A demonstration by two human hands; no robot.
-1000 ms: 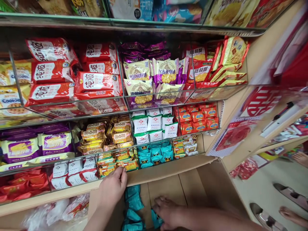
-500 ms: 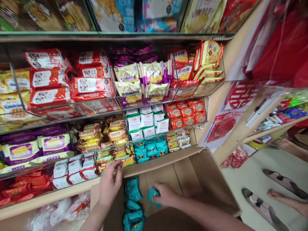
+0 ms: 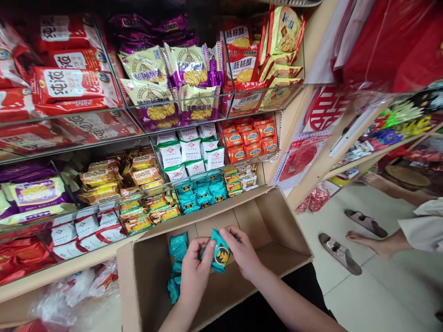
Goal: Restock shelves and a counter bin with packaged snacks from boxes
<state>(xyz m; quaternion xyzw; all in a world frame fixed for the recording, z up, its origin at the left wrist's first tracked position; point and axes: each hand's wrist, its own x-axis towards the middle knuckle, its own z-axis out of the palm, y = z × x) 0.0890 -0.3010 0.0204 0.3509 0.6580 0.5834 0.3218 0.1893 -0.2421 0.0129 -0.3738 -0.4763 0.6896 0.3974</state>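
Both my hands hold one small teal snack packet [image 3: 219,252] over an open cardboard box [image 3: 277,226]. My left hand [image 3: 194,272] pinches the packet's left edge. My right hand [image 3: 242,251] grips its right side. Several more teal packets [image 3: 177,258] lie along the left inside of the box. The same teal packets [image 3: 199,193] fill a compartment on the low shelf just behind the box.
Glass-fronted shelves [image 3: 114,138] hold red, purple, yellow, white and orange snack packs. Plastic-wrapped goods [image 3: 69,297] lie on the floor at the left. Another person's sandalled feet [image 3: 356,237] stand on the tiled floor at the right, by a second wooden shelf unit [image 3: 363,152].
My right hand lifted a teal packet out of the box. My left hand left the shelf edge and joined it on the packet. The view has tilted down and right.
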